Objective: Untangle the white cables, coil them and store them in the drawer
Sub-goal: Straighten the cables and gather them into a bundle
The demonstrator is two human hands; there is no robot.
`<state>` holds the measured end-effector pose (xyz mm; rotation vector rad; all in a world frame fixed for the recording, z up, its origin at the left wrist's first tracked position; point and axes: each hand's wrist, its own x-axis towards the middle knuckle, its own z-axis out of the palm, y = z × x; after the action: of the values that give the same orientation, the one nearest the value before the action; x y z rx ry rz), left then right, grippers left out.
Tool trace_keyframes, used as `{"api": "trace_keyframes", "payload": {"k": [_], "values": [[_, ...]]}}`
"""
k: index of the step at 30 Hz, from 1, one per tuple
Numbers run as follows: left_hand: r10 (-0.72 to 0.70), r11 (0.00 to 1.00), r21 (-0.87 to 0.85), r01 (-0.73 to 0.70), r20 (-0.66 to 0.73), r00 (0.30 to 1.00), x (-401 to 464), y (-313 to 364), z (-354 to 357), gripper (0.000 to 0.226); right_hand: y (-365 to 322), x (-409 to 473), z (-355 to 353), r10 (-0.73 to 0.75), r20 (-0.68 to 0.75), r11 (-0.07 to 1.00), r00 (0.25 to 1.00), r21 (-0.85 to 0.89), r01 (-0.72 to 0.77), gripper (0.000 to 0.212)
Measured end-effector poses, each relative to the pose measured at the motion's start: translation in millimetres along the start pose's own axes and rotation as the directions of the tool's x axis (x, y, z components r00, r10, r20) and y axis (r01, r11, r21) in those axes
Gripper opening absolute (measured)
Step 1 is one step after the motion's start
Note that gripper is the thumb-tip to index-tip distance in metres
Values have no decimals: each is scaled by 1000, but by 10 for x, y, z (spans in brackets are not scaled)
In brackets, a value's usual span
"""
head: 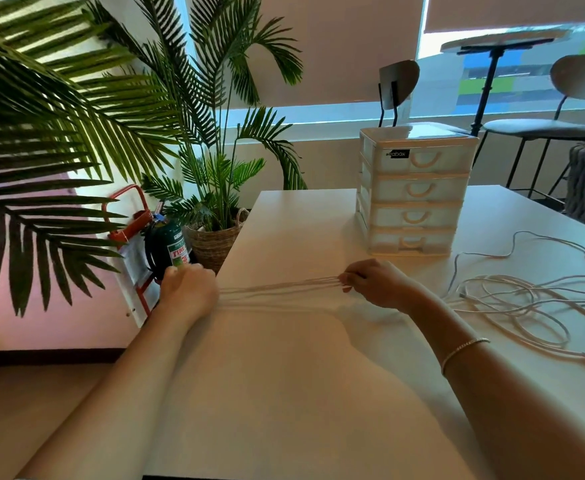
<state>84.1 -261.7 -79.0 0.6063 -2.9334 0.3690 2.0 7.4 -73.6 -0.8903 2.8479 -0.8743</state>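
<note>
Several strands of one white cable point(277, 287) are stretched taut between my two hands, just above the white table point(284, 393). My left hand point(189, 291) grips one end of the strands in a fist at the table's left edge. My right hand point(374, 282) pinches the other end with curled fingers. A loose tangle of white cables point(526, 306) lies on the table to the right of my right forearm. A white four-drawer unit point(416, 192) stands at the back of the table, all drawers closed.
Palm plants point(76, 133) crowd the left side, one in a wicker basket point(211, 244) on the floor. A fire extinguisher point(170, 247) hangs by the table's left edge. Chairs point(561, 123) and a round high table point(502, 41) stand behind on the right.
</note>
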Motion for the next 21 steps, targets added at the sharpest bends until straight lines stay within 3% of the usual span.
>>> {"api": "trace_keyframes", "payload": {"k": [1,3,5,7,12,16,21], "values": [[47,998,-31,-47,-6,999,-16,114,-60,35,-6,4,-3,-3,-5,1000,1000,-1,3,29],[186,944,-266,-193,-53,981,-41,433,-176,34,-28,9,-11,-11,-11,1000,1000,4,12,29],[297,795,-525,-304,-101,950,-89,818,-284,33,-44,3,-13,-16,-5,1000,1000,-11,16,29],[373,698,-631,-338,-82,924,-122,1145,-346,34,-37,-18,-21,-12,2,999,1000,-31,12,29],[441,638,-714,-288,32,897,-105,1398,-215,38,36,-69,-78,26,128,1000,991,-8,-25,27],[443,641,-693,-329,-15,896,-114,1393,-132,34,124,-90,-210,93,330,963,939,211,-170,21],[454,602,-713,-359,-63,889,-105,1396,-128,27,266,-105,-314,100,322,953,941,241,-184,21]]}}
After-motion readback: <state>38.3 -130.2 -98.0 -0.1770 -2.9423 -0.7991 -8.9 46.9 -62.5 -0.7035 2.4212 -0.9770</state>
